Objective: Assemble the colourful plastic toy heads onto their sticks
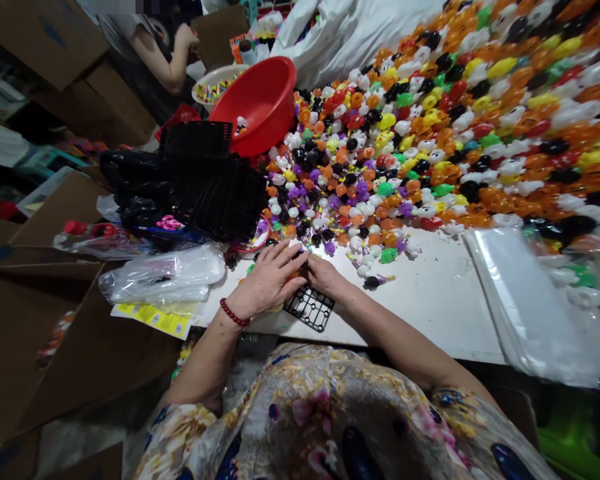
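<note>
My left hand (267, 280) wears a dark red bead bracelet (234, 312) and lies palm down, fingers stretched out over a small orange toy piece (295, 275) that shows only in part. Close against it, my right hand (325, 277) has its fingers curled at the left fingertips; what they pinch is hidden. Under both hands a black plastic grid tray (317, 310) sticks out on the white table (420, 300). Just beyond the hands begins a heap of small toy figures (340, 193) in purple, orange, white and black.
Black trays (225, 200) are stacked at left, with a red basin (260, 103) behind. Clear plastic bags (525, 300) lie at right, more bags (165, 273) at left. An open cardboard box (70, 347) stands left. Another person's arm (157, 57) shows at the back.
</note>
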{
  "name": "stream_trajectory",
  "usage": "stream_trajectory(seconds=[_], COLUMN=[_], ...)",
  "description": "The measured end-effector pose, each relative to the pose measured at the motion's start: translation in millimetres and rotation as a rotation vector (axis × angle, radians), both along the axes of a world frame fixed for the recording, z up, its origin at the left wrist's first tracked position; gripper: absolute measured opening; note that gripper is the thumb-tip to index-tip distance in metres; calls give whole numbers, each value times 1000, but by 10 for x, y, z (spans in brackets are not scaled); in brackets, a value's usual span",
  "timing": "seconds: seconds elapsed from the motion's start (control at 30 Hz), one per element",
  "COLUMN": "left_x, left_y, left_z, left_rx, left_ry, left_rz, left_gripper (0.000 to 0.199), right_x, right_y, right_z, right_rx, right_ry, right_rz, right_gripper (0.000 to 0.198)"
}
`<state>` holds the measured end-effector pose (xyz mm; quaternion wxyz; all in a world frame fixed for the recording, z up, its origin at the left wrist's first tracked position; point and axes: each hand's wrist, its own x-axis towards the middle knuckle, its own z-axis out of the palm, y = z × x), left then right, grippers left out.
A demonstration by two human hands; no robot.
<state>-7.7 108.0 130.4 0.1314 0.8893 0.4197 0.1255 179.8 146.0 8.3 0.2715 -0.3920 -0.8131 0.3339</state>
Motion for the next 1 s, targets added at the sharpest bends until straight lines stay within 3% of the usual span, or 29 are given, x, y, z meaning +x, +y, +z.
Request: stream_trajectory(seconds=[0.17, 0.3, 0.4, 0.5, 0.6, 0.77, 0.87, 1.0], left_x=[34, 30, -87, -296, -483, -551, -476, -385], left_y=[48, 79, 42, -112, -339, -596, -639, -692], left_z=[-5, 46, 122, 111, -96, -709, -973, -1105], left_rx=[-45, -68, 4, 120, 88, -285, -476, -587], left_ry=[38, 19, -131, -389, -645, -1080, -1245, -1383], left_rz=[8, 8, 56, 209, 467, 851, 945, 972], left_gripper=[46, 47, 50, 54, 58, 79, 86, 84], right_x=[-35, -57, -10, 139, 344, 485, 440, 389], right_y=[-20, 11, -25, -253, -668, -1276, -1328, -1103], right_z=[-160, -161, -84, -2, 34, -75, -168, -199], right_rx=[73, 79, 76, 150, 235, 312, 318, 291], right_ry=[31, 25, 18, 41, 23, -110, -131, -53], right_rz=[1, 9, -30, -160, -279, -208, -148, -85], right_gripper=[36, 38, 36, 39, 49, 69, 65, 50])
